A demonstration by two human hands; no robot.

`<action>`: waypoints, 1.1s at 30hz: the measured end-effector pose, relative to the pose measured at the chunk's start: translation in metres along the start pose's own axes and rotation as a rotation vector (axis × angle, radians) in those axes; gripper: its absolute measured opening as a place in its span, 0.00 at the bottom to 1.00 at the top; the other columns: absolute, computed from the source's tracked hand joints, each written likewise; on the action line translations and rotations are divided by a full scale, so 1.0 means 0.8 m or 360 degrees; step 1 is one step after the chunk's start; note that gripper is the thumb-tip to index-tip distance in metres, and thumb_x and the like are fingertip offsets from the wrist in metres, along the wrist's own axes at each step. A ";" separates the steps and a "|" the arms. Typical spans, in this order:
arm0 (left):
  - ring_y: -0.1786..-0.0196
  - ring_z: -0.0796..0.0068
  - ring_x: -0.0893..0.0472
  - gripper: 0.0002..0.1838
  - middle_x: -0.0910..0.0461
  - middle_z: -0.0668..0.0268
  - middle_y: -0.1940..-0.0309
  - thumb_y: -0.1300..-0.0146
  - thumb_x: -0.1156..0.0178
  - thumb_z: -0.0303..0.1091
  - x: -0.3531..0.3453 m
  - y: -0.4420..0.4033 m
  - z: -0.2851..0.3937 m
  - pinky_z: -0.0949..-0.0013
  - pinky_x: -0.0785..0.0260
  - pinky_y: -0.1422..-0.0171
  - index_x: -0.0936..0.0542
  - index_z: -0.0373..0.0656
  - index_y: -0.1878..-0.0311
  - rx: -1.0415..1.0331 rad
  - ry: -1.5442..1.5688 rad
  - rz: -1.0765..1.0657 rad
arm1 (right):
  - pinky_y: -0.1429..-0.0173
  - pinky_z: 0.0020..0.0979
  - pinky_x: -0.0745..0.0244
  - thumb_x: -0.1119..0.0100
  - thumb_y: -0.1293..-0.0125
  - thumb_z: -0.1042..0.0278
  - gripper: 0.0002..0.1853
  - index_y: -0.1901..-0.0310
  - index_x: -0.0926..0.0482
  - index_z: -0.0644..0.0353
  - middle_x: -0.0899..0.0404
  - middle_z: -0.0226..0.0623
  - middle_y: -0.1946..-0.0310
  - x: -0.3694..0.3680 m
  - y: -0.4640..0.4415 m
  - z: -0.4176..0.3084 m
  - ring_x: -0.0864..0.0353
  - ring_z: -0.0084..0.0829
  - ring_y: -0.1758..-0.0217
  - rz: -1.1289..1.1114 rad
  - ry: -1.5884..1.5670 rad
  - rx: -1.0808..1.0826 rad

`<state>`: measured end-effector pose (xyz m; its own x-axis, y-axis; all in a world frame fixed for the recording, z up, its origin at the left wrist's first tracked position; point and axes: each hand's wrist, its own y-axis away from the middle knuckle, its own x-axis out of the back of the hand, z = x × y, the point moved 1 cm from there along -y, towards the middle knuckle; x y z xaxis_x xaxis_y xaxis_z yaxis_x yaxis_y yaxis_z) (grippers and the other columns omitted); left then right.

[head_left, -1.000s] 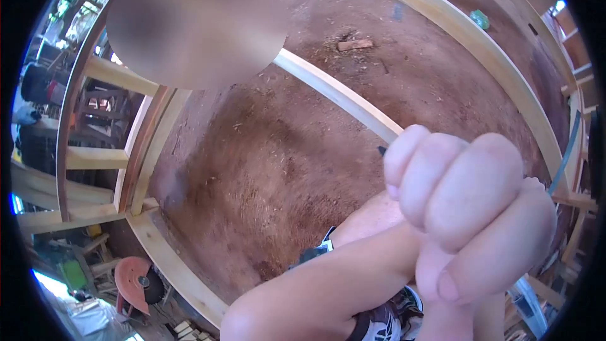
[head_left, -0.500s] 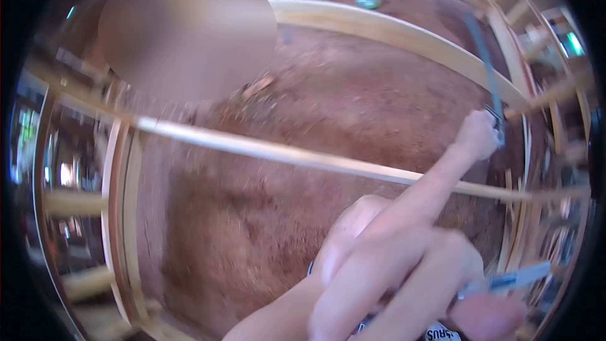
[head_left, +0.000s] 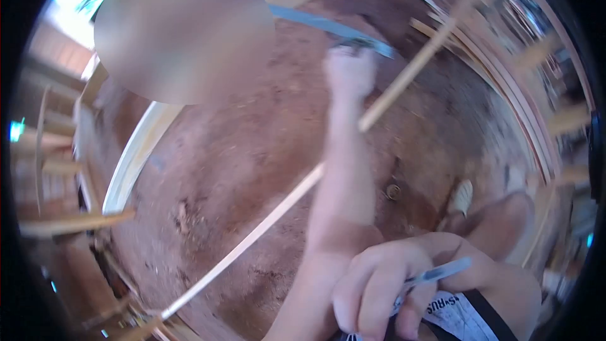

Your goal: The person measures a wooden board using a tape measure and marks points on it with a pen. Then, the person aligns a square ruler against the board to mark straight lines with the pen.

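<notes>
My left hand (head_left: 350, 72) is stretched far forward, closed around a long flat blue-grey strip (head_left: 315, 23) near its right end. The strip runs up and left into a blurred patch, and a dark part shows by my fingers; its exact kind is unclear. Close to my body, my right hand (head_left: 385, 287) is closed on a slim, pale bluish pen-like tool (head_left: 448, 269) that points right. A thin pale wooden batten (head_left: 265, 222) crosses diagonally, passing beneath my left forearm.
Reddish bare soil (head_left: 233, 164) lies below. Curved-looking timber boards (head_left: 136, 158) edge the left side, and more planks (head_left: 511, 91) stand along the right. A leg with a light shoe (head_left: 464, 197) shows at right. A blurred oval hides the upper left.
The view has turned. My left hand and the blue-grey strip have gone from the right side to the upper middle, and the strip now lies more sideways. My right hand still holds the pen-like tool.
</notes>
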<state>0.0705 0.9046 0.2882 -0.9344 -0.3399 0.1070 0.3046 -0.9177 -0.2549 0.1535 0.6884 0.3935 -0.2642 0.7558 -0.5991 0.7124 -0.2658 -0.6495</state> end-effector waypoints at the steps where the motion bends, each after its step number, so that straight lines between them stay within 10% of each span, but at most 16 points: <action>1: 0.70 0.78 0.21 0.08 0.16 0.67 0.74 0.39 0.35 0.31 -0.008 -0.003 -0.011 0.66 0.28 0.64 0.13 0.36 0.67 0.0312 0.0169 -0.0017 | 0.69 0.36 0.27 0.33 0.31 0.68 0.12 0.59 0.15 0.71 0.19 0.53 0.61 -0.004 0.018 -0.001 0.21 0.38 0.72 0.0088 0.0052 0.0058; 5: 0.81 0.78 0.24 0.09 0.20 0.67 0.80 0.37 0.33 0.31 -0.013 -0.006 -0.036 0.71 0.33 0.77 0.16 0.37 0.72 0.0524 0.0014 -0.0012 | 0.61 0.29 0.22 0.37 0.30 0.51 0.21 0.60 0.14 0.67 0.18 0.47 0.68 -0.006 0.058 -0.021 0.18 0.36 0.68 0.0120 0.0227 0.0539; 7: 0.81 0.78 0.23 0.10 0.19 0.66 0.81 0.38 0.33 0.33 -0.012 -0.014 -0.049 0.70 0.32 0.75 0.15 0.37 0.73 0.0520 -0.0061 0.0032 | 0.74 0.35 0.36 0.37 0.30 0.68 0.11 0.61 0.16 0.71 0.19 0.49 0.68 0.002 0.068 -0.056 0.26 0.34 0.78 0.0029 0.0505 0.0703; 10: 0.80 0.78 0.22 0.11 0.19 0.65 0.82 0.40 0.32 0.34 -0.001 -0.019 -0.065 0.70 0.31 0.75 0.14 0.37 0.73 0.0466 -0.0590 0.0069 | 0.75 0.35 0.39 0.39 0.30 0.67 0.11 0.62 0.17 0.70 0.19 0.48 0.71 0.002 0.082 -0.075 0.29 0.33 0.79 0.0425 0.0386 0.0938; 33: 0.72 0.79 0.22 0.12 0.17 0.68 0.73 0.37 0.31 0.34 -0.220 -0.107 0.001 0.73 0.32 0.66 0.14 0.33 0.62 0.0506 -0.0977 -0.0184 | 0.69 0.33 0.27 0.51 0.24 0.45 0.27 0.52 0.17 0.66 0.16 0.38 0.65 0.128 0.301 -0.388 0.19 0.31 0.71 -0.0083 -0.0272 0.0353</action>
<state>0.2086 1.0430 0.2918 -0.7191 -0.2052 0.6639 0.3363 -0.9388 0.0741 0.5001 0.8875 0.3213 -0.4161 0.6652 -0.6200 0.5402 -0.3677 -0.7570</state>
